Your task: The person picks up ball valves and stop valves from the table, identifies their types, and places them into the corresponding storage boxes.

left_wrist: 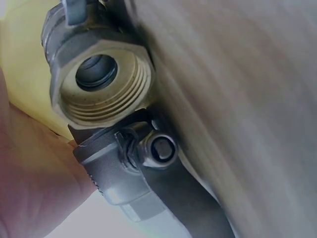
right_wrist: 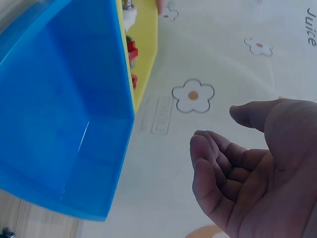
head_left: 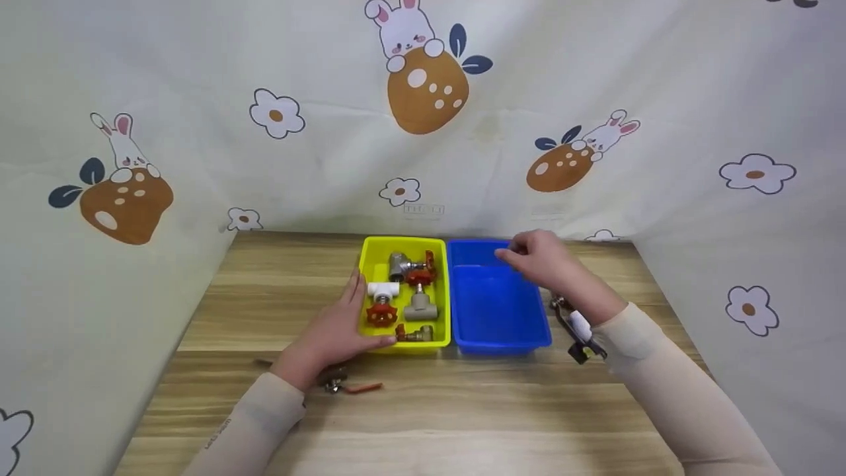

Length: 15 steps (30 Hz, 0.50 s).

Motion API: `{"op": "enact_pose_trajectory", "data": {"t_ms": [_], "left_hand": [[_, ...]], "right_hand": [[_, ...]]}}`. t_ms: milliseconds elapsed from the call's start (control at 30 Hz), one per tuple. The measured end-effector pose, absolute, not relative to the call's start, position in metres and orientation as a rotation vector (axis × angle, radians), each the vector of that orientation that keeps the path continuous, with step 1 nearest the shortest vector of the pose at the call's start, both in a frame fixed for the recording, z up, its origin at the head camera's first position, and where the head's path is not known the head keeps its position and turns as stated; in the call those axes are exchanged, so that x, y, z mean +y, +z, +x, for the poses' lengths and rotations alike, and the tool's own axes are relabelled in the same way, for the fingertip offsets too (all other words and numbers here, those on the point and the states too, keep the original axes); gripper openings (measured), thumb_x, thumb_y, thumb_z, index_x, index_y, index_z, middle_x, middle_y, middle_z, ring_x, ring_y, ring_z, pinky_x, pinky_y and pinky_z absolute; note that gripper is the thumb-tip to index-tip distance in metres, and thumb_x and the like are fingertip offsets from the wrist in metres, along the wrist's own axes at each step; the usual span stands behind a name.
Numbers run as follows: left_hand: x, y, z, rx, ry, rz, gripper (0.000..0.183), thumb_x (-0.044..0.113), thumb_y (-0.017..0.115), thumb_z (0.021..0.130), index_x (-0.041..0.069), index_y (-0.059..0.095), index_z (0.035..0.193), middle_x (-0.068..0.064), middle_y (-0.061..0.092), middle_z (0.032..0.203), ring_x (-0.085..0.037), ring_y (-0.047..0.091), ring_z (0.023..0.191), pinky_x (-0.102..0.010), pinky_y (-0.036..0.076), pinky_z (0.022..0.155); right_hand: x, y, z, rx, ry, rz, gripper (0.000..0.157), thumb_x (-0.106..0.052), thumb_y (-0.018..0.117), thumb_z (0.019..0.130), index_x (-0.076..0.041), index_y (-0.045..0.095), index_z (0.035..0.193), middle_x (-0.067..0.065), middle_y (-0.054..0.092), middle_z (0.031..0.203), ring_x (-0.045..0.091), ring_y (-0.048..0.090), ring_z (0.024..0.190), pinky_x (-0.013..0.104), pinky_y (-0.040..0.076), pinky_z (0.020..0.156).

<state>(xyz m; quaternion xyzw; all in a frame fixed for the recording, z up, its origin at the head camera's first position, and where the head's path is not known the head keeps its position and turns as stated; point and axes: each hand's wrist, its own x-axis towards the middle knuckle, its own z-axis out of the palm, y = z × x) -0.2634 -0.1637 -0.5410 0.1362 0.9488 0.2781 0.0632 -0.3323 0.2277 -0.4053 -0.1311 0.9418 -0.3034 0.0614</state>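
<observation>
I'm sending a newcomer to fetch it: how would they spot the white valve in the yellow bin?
On the wooden table, find the yellow bin, left of the blue bin in the head view. The white valve lies along its left side, with its red handwheel nearer the wearer. Its white body sets it apart from the grey valve to its right.

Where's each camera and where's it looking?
Head: worn on the head, looks forward and down at yellow bin and blue bin; left hand, right hand, sleeves show.
Left wrist: worn there, close on metal valves; part of left hand shows.
Right wrist: worn there, faces blue bin, flower-print backdrop; right hand shows clearly.
Head and right wrist share both bins.
</observation>
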Motion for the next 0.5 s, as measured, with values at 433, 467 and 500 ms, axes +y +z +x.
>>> {"op": "enact_pose_trajectory", "data": {"t_ms": [433, 467, 500], "left_hand": [[-0.164, -0.543, -0.264, 2.862, 0.849, 0.414, 0.144, 0.087, 0.075, 0.083, 0.009, 0.001, 0.178, -0.015, -0.005, 0.185, -0.051, 0.039, 0.157, -0.063, 0.039, 0.125], [-0.164, -0.543, -0.264, 2.860, 0.853, 0.417, 0.144, 0.086, 0.075, 0.083, 0.008, 0.001, 0.178, -0.015, -0.005, 0.185, -0.051, 0.039, 0.157, -0.062, 0.039, 0.125], [-0.164, -0.543, -0.264, 2.857, 0.857, 0.417, 0.144, 0.086, 0.076, 0.083, 0.009, 0.000, 0.178, -0.015, -0.005, 0.185, -0.050, 0.039, 0.157, -0.062, 0.039, 0.125]], "right_hand": [[0.279, -0.428, -0.340, 3.044, -0.856, -0.381, 0.033, -0.026, 0.069, 0.108, 0.004, 0.072, 0.120, 0.018, 0.073, 0.102, 0.032, 0.066, 0.088, 0.046, 0.057, 0.079], [0.284, -0.433, -0.341, 3.047, -0.837, -0.391, 0.035, -0.025, 0.069, 0.107, 0.006, 0.071, 0.123, 0.021, 0.072, 0.106, 0.035, 0.067, 0.091, 0.049, 0.058, 0.082], [0.289, -0.438, -0.342, 3.048, -0.811, -0.394, 0.037, -0.024, 0.070, 0.106, 0.007, 0.069, 0.127, 0.024, 0.071, 0.112, 0.038, 0.068, 0.095, 0.053, 0.059, 0.086]]}}
